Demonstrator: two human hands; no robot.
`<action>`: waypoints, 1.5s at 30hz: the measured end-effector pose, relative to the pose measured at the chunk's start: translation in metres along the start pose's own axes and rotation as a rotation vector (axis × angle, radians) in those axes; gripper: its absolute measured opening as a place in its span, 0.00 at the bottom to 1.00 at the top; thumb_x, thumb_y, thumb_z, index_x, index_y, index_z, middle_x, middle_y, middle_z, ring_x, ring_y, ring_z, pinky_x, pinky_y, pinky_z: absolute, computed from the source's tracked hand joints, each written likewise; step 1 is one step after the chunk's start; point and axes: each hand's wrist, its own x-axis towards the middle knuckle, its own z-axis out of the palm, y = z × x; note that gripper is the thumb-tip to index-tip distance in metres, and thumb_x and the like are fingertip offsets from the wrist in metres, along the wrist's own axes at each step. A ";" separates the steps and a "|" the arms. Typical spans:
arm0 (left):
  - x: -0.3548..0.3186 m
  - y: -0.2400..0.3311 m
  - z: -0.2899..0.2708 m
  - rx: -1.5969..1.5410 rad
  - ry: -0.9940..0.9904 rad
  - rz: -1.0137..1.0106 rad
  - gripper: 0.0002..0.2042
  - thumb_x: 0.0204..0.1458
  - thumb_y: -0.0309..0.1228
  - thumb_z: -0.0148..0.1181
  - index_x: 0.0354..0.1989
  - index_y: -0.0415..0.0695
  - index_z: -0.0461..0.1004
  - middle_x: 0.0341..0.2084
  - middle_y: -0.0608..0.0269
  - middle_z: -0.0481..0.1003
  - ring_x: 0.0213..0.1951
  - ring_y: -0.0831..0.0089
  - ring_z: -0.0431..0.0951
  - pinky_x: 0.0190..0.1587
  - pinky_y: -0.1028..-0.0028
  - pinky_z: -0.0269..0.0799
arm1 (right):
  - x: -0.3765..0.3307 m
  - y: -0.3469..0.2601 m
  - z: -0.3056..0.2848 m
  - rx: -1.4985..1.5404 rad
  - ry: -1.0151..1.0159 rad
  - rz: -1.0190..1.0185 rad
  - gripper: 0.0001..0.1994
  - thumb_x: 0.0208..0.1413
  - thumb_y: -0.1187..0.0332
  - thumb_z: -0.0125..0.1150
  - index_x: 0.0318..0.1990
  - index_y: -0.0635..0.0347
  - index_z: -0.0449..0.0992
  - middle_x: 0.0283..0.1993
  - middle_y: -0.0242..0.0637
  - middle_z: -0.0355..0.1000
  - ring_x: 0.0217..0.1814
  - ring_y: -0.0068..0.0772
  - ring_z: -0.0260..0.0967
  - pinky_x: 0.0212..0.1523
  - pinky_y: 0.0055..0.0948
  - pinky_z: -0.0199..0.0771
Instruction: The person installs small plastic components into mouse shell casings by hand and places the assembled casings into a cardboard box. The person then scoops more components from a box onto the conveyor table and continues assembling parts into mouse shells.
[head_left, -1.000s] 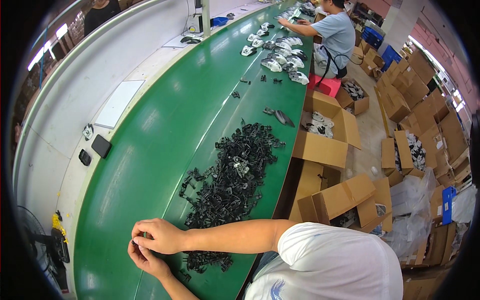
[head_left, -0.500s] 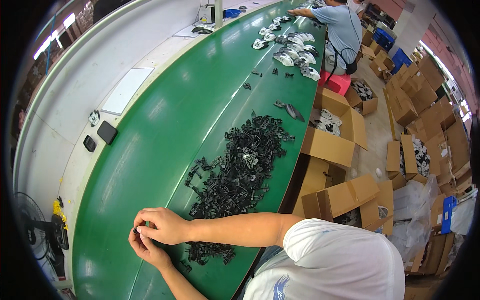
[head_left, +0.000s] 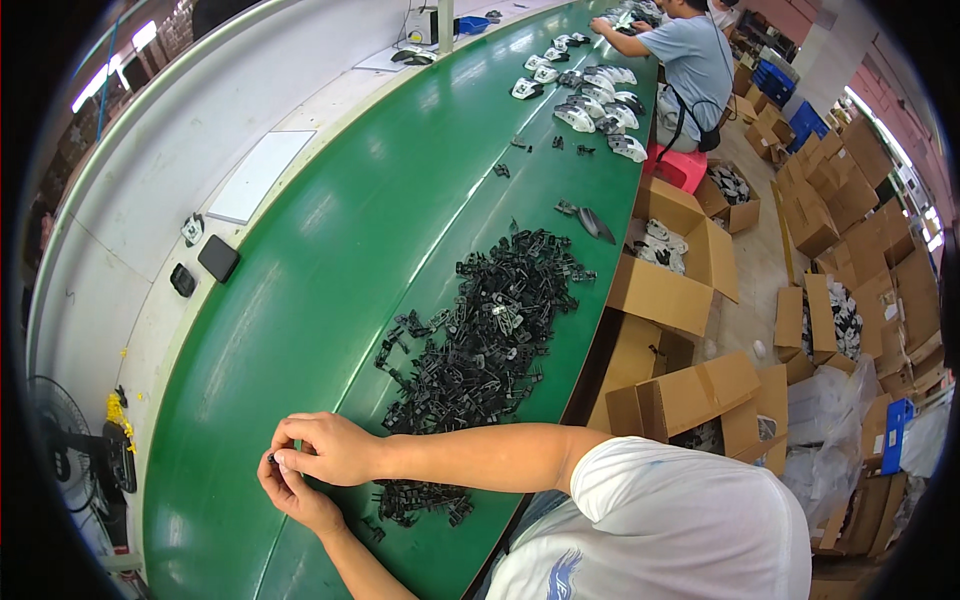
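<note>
My right hand (head_left: 328,450) and my left hand (head_left: 303,499) are together over the green work surface, fingertips meeting. Between them sits a small black plastic part (head_left: 271,459), mostly covered by the fingers, so its shape is hard to make out. Both hands are closed on it, the right one above the left. Just right of them spreads a heap of black plastic clips (head_left: 490,330), and my right forearm crosses over its near end.
Farther along the green table (head_left: 330,280) lie white and black shells (head_left: 590,100), and a co-worker (head_left: 690,60) sits there on a red stool (head_left: 678,168). Open cardboard boxes (head_left: 668,290) stand along the right side. At left are a black square case (head_left: 218,261) and a fan (head_left: 65,450).
My hands stay almost in place around the small part. The view shifts slightly. Farther off, the co-worker's arm has changed position over the table.
</note>
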 end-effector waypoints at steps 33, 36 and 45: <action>0.002 0.004 0.002 -0.039 -0.016 -0.026 0.17 0.73 0.36 0.56 0.61 0.37 0.71 0.53 0.57 0.77 0.55 0.69 0.76 0.61 0.65 0.72 | -0.002 -0.005 -0.001 0.058 -0.028 0.014 0.11 0.68 0.63 0.61 0.46 0.62 0.79 0.43 0.43 0.81 0.40 0.41 0.82 0.43 0.38 0.82; 0.002 0.003 0.000 -0.034 -0.015 -0.028 0.17 0.73 0.36 0.56 0.61 0.36 0.71 0.53 0.57 0.77 0.54 0.69 0.76 0.61 0.66 0.72 | -0.002 -0.006 -0.001 0.057 -0.034 0.013 0.11 0.68 0.63 0.61 0.46 0.62 0.79 0.43 0.43 0.81 0.41 0.41 0.82 0.44 0.38 0.82; 0.002 0.004 0.002 -0.078 -0.035 -0.018 0.17 0.73 0.35 0.56 0.62 0.36 0.70 0.53 0.55 0.77 0.53 0.67 0.78 0.59 0.65 0.75 | -0.003 -0.006 0.000 0.050 -0.049 0.051 0.11 0.67 0.63 0.60 0.48 0.62 0.78 0.44 0.44 0.81 0.42 0.43 0.82 0.45 0.39 0.82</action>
